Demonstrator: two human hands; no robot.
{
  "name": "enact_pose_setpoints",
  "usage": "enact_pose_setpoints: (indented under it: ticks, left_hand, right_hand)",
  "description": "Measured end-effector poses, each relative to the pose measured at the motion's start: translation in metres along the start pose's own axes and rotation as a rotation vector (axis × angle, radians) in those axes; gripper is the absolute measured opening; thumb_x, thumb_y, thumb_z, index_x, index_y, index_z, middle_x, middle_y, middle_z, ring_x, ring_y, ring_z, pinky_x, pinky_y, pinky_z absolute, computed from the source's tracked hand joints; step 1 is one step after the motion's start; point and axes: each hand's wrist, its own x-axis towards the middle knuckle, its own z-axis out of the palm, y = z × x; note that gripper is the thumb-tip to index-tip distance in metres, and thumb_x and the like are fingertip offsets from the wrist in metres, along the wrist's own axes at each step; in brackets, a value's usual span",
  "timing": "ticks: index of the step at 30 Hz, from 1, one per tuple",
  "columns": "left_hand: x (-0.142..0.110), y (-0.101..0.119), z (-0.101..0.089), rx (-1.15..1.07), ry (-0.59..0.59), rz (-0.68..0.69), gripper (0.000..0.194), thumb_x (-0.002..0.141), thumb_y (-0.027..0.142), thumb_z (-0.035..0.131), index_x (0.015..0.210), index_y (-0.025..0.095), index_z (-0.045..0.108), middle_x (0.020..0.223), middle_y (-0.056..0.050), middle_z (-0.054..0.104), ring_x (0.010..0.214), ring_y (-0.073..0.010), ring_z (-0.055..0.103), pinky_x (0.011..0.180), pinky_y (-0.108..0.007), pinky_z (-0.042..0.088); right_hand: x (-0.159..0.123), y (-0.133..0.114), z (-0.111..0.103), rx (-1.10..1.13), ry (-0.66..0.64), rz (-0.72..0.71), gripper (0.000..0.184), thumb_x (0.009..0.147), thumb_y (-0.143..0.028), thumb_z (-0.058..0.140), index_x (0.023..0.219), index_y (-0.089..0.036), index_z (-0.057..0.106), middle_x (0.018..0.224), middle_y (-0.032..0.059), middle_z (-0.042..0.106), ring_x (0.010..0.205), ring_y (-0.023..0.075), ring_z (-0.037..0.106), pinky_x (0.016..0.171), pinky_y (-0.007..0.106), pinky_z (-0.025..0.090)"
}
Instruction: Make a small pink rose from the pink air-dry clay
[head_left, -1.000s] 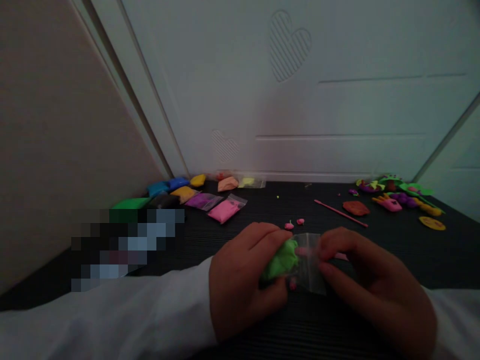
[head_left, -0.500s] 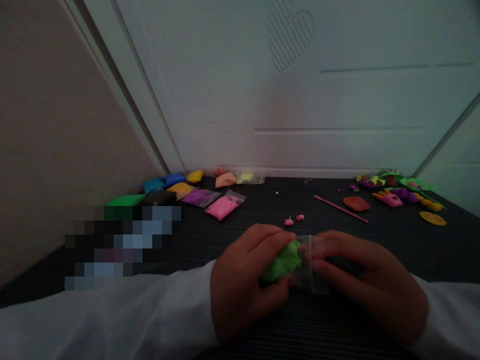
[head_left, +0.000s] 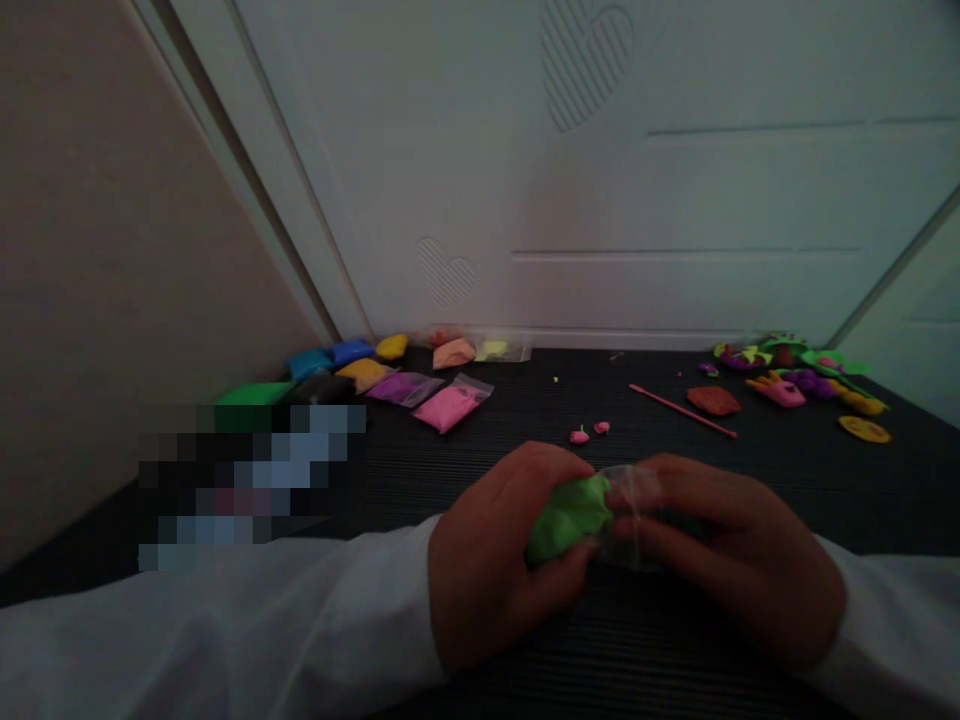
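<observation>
A small clear zip bag (head_left: 630,550) with bright green modelling clay (head_left: 571,518) in it is held low over the dark table. My left hand (head_left: 502,550) wraps round the clay-filled end, fingers on top and thumb below. From the other side, my right hand (head_left: 735,545) reaches into the bag's mouth; its fingertips show through the plastic, closed against the edge of the clay. Just beyond the hands lie two little pink clay pieces (head_left: 579,438), each with a thin green bit.
Bags of coloured clay, including a pink bag (head_left: 450,404) and a purple bag (head_left: 403,388), lie at the left. A pink modelling stick (head_left: 682,410), a flat reddish piece (head_left: 712,400) and several clay figures (head_left: 806,383) lie at the right. A white panel (head_left: 585,200) stands behind the table.
My right fingers have pushed further into the bag, up to the green clay. The bag's mouth has bunched around them. My left hand keeps its grip, and the view has shifted slightly.
</observation>
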Motion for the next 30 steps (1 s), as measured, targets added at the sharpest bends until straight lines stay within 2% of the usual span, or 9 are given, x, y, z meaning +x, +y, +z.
enact_pose_setpoints:
  ticks: [3,11,16,19,21,23,26,30]
  left_hand:
    - [-0.001,0.000,0.003,0.006,-0.012,-0.028,0.041,0.070,0.008,0.057,0.106,0.018,0.038,0.098,-0.001,0.051,0.090,-0.0120,0.050,0.082,-0.022,0.041]
    - [-0.002,0.000,0.006,-0.073,0.018,0.045,0.042,0.071,0.003,0.053,0.107,0.018,0.037,0.101,-0.002,0.047,0.095,-0.0113,0.047,0.085,-0.020,0.039]
    - [-0.001,0.003,0.004,-0.069,0.004,-0.006,0.041,0.070,0.005,0.055,0.105,0.019,0.039,0.098,-0.001,0.048,0.091,-0.0114,0.049,0.082,-0.021,0.040]
    - [0.002,0.003,-0.001,-0.154,-0.005,-0.103,0.050,0.066,0.005,0.056,0.111,0.020,0.038,0.100,-0.002,0.049,0.088,-0.0130,0.050,0.078,-0.023,0.042]
    - [0.005,0.002,-0.003,-0.318,-0.043,-0.218,0.052,0.068,0.009,0.055,0.114,0.021,0.036,0.098,-0.002,0.051,0.080,-0.0127,0.053,0.068,-0.024,0.044]
    - [0.008,0.001,-0.004,-0.513,-0.090,-0.368,0.038,0.073,0.018,0.055,0.109,0.021,0.041,0.088,-0.001,0.053,0.067,-0.0102,0.052,0.056,-0.022,0.042]
    - [0.011,-0.002,-0.003,-0.752,-0.145,-0.577,0.020,0.076,0.028,0.057,0.091,0.016,0.050,0.072,0.001,0.057,0.058,-0.0084,0.051,0.052,-0.019,0.039]
    - [0.014,-0.004,-0.002,-0.858,-0.141,-0.660,0.020,0.073,0.030,0.062,0.082,0.014,0.054,0.071,-0.002,0.062,0.061,-0.0119,0.056,0.056,-0.022,0.041]
  right_hand:
    - [0.000,0.000,0.001,0.010,-0.011,0.005,0.020,0.078,-0.017,0.056,0.094,-0.026,0.064,0.086,-0.0010,0.063,0.078,0.0109,0.059,0.068,0.023,0.047]
    - [0.004,-0.003,0.003,0.031,-0.027,0.020,0.018,0.079,-0.016,0.054,0.091,-0.026,0.064,0.087,-0.0013,0.060,0.078,0.0091,0.058,0.069,0.021,0.046]
    - [0.004,-0.006,0.004,0.061,0.000,0.016,0.017,0.076,-0.014,0.055,0.086,-0.025,0.064,0.083,-0.0023,0.057,0.074,0.0086,0.057,0.065,0.020,0.046]
    - [0.002,-0.007,0.003,0.062,0.016,0.010,0.019,0.075,-0.010,0.054,0.084,-0.024,0.063,0.084,-0.0015,0.057,0.074,0.0096,0.057,0.065,0.021,0.046]
    - [0.001,-0.007,0.003,0.058,0.018,0.003,0.022,0.074,-0.007,0.053,0.083,-0.024,0.063,0.084,-0.0012,0.058,0.075,0.0100,0.057,0.065,0.021,0.046]
    - [0.001,-0.007,0.001,0.032,0.012,-0.017,0.024,0.074,-0.006,0.053,0.085,-0.025,0.063,0.085,-0.0007,0.059,0.076,0.0106,0.057,0.066,0.022,0.047]
    - [0.000,-0.004,-0.001,-0.059,0.023,-0.065,0.026,0.075,-0.008,0.053,0.092,-0.026,0.062,0.086,-0.0002,0.060,0.077,0.0112,0.058,0.068,0.022,0.048]
    - [-0.001,0.000,-0.004,-0.128,0.081,-0.092,0.025,0.077,-0.013,0.054,0.095,-0.028,0.062,0.091,-0.0002,0.062,0.083,0.0118,0.060,0.073,0.023,0.049]
